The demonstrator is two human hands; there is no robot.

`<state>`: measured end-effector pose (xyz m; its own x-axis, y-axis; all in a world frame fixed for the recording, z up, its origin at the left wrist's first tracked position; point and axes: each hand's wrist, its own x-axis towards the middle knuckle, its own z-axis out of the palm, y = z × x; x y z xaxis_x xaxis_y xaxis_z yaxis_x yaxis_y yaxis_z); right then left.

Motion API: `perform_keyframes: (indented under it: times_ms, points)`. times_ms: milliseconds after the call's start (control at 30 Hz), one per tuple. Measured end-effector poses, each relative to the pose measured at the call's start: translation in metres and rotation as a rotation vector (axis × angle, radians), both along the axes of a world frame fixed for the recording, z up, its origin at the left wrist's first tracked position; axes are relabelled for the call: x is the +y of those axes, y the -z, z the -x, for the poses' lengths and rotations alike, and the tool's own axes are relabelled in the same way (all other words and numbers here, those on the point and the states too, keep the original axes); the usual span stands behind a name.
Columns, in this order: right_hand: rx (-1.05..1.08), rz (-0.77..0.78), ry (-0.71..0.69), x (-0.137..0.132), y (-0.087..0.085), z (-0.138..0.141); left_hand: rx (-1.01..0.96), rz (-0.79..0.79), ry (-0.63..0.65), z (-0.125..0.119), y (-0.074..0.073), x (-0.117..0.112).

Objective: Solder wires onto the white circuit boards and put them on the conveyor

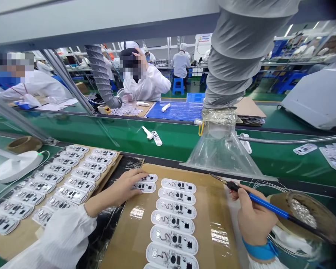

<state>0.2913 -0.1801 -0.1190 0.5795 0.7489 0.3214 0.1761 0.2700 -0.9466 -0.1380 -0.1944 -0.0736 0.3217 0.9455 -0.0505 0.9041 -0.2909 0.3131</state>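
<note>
My left hand [126, 186] lies flat with fingers stretched out, its fingertips pressing on a white oval circuit board [146, 186] at the top left of a brown work board [212, 224]. A second such board [150, 178] lies just behind it. A column of several more white circuit boards [176, 209] runs down the middle of the brown board. My right hand [253, 220] is closed around a blue-handled soldering iron [264, 205], whose tip [214, 177] points left, raised above the boards.
Two rows of circuit boards on a cardboard tray [72, 175] lie to the left. A clear fume hood funnel [221, 149] hangs ahead under a grey duct. A solder-wire holder [308, 213] sits right. A green conveyor [170, 138] carries parts. People in white work beyond.
</note>
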Motion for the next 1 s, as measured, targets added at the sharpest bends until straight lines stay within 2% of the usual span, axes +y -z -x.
perform_keyframes:
  times_ms: [333,567,800,900,1000]
  points:
    - [-0.058,0.024,-0.018,0.002,0.008,-0.004,-0.035,0.008,0.002,0.001,0.010,0.027]
    - [-0.029,0.024,-0.024,0.000,0.011,-0.007,-0.007,0.006,-0.003,0.005,0.007,0.007]
    - [-0.018,0.030,-0.042,0.003,0.007,-0.002,-0.018,-0.055,-0.008,0.027,0.020,-0.010]
    - [-0.007,0.017,-0.034,0.005,0.002,0.002,0.000,-0.053,0.048,0.025,0.013,-0.003]
    - [-0.004,0.003,-0.024,0.007,0.001,0.005,-0.023,-0.111,0.067,0.002,-0.007,0.025]
